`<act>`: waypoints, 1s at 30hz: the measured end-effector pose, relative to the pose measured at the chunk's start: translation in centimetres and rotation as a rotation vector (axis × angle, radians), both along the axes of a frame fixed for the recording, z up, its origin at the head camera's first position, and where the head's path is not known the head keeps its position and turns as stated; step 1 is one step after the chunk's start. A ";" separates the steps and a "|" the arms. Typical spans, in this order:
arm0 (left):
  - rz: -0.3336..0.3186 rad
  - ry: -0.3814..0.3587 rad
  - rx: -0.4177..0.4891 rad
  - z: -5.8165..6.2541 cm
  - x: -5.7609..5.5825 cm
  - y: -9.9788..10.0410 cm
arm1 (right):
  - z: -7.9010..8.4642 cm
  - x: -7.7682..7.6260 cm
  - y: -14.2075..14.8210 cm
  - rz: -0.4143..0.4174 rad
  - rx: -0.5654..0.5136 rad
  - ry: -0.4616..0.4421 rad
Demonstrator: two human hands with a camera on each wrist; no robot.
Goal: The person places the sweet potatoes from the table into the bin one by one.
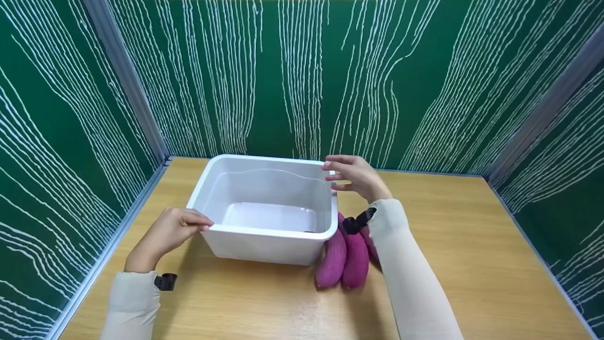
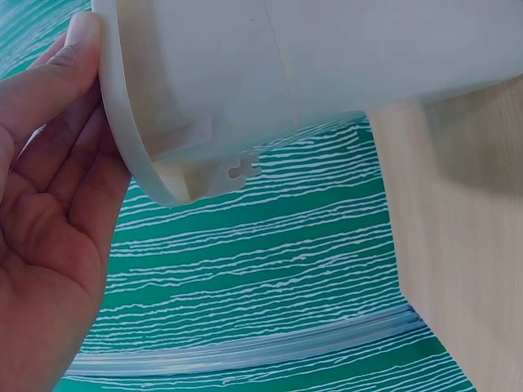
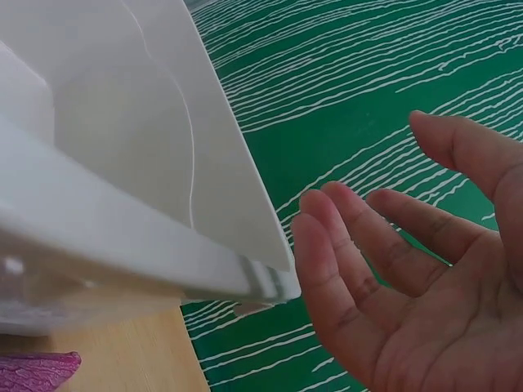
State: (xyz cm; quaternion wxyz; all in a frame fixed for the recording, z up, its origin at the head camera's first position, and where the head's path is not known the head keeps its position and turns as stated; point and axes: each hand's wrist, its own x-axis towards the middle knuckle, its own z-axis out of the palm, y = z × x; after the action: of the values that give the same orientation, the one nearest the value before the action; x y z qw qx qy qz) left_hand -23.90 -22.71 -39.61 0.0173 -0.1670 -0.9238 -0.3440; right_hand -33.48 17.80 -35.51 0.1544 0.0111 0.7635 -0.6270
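A deep white plastic tub (image 1: 264,245) with a rounded rim stands at the middle left of the table, its inside bare. My left hand (image 1: 172,231) pinches the rim at the tub's near left corner; in the left wrist view the thumb and fingers of that hand (image 2: 57,180) lie on either side of the rim. At the far right corner is my right hand (image 1: 356,177), its fingers spread and relaxed. The right wrist view shows this hand (image 3: 409,286) holding nothing, fingertips right beside the tub's corner (image 3: 270,278).
Several long, plump purple vegetables (image 1: 356,259) lie against the tub's right side, partly hidden by my right wrist and sleeve. Green panels (image 1: 269,94) with white wavy lines enclose the wooden table (image 1: 472,264) at the back and sides, joined by grey metal posts (image 1: 127,75).
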 end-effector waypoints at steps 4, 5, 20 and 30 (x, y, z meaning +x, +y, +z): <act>0.003 -0.003 0.003 0.0 0.0 0.1 | -0.1 0.1 0.5 -0.001 -0.001 0.003; 0.004 -0.003 0.002 0.0 0.0 0.1 | -0.1 0.2 0.7 -0.001 0.000 0.004; -0.018 0.051 -0.012 -0.2 0.0 0.0 | -1.0 0.9 3.0 -0.033 0.035 0.021; 0.001 0.023 -0.019 0.1 0.1 0.1 | -2.1 1.8 5.1 -0.025 0.042 0.013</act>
State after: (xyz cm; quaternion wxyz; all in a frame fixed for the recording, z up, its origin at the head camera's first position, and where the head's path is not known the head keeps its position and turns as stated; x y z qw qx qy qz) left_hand -23.75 -22.62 -39.55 0.0266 -0.1707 -0.9269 -0.3331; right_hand -31.67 22.89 -37.59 0.1412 0.0199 0.7771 -0.6130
